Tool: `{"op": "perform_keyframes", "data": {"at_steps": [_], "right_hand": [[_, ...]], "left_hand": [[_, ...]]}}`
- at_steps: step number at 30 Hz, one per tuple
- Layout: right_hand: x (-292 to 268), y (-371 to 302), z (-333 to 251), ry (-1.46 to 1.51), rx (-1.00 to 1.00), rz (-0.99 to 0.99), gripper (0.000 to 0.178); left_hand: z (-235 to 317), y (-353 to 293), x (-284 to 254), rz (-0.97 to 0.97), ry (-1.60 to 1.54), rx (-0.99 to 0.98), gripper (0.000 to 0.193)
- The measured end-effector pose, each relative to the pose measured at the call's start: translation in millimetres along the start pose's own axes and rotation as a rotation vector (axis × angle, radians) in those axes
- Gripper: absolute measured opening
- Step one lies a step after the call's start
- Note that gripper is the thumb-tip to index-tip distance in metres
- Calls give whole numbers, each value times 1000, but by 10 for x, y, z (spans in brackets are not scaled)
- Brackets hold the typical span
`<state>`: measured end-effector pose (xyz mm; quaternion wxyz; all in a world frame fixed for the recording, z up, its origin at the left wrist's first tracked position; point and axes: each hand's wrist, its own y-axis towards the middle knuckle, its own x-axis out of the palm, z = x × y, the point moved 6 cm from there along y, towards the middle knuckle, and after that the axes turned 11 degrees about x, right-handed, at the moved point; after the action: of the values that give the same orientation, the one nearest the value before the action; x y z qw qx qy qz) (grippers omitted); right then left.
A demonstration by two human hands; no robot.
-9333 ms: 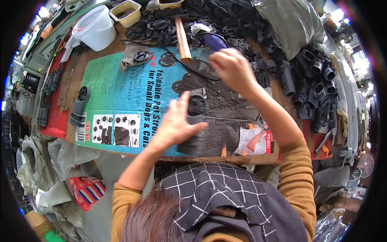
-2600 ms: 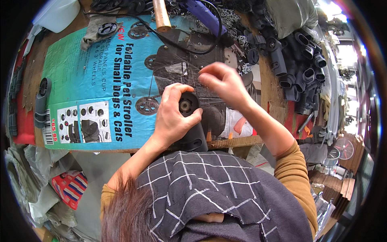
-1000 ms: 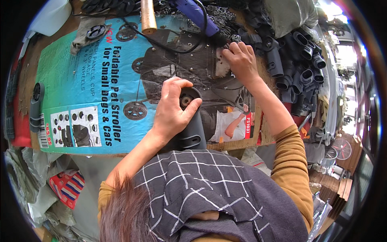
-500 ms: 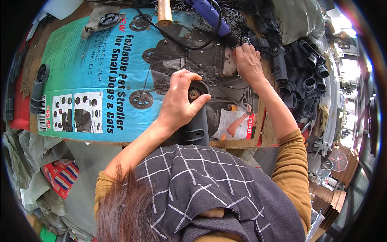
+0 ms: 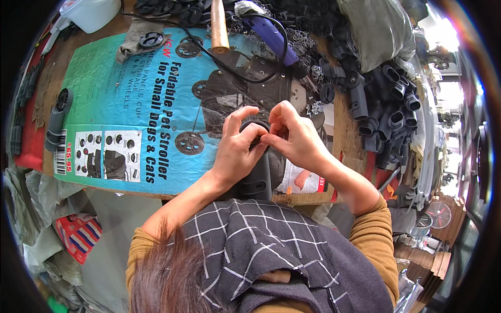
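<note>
Near the table's front edge, my left hand (image 5: 237, 151) is closed round a black plastic joint fitting (image 5: 254, 180) with a round head and a longer, tube-like lower end. Over that head, my right hand (image 5: 297, 136) has thumb and fingers pinched together, touching the left fingertips. Whatever the pinch holds is hidden. The fingers also cover most of the round head. Beneath both hands lies a printed cardboard sheet (image 5: 104, 117). Loose small metal parts (image 5: 314, 107) lie just beyond my right hand.
A purple power tool (image 5: 271, 37) with a black cord and a wooden handle (image 5: 218, 28) lie beyond my hands. Dark plastic fittings (image 5: 386, 104) are piled at right, below a grey bag (image 5: 378, 34). One similar fitting (image 5: 57, 117) sits at left, a cloth (image 5: 136, 40) farther back.
My right hand has come from the small metal parts at the far right to the fitting's round head. The coil spring seen in that head is now covered by fingers.
</note>
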<state>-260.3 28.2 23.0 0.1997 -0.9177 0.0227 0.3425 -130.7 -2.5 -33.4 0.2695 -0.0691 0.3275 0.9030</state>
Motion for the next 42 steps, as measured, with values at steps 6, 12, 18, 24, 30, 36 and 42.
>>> {"op": "perform_keyframes", "data": {"at_steps": [6, 12, 18, 24, 30, 36, 42], "right_hand": [[-1035, 794, -21, -93, -187, 874, 16], [-769, 1949, 334, -667, -132, 653, 64], [-1113, 1339, 252, 60, -30, 587, 66], [-915, 323, 206, 669, -331, 586, 58], [-817, 19, 126, 1072, -375, 643, 46], [-666, -424, -234, 1262, -621, 242, 66], [-561, -412, -300, 1226, -663, 196, 67]], "left_hand": [[3, 1, 12, 9, -26, 4, 12], [4, 20, -5, -3, -23, 9, 12], [-3, 10, 2, 7, -6, 10, 13], [-1, 16, 6, 17, -30, 4, 14], [9, 22, 0, 25, -21, 11, 14], [13, 18, 5, 28, -19, 15, 15], [2, 8, 5, 22, -27, 4, 15]]}}
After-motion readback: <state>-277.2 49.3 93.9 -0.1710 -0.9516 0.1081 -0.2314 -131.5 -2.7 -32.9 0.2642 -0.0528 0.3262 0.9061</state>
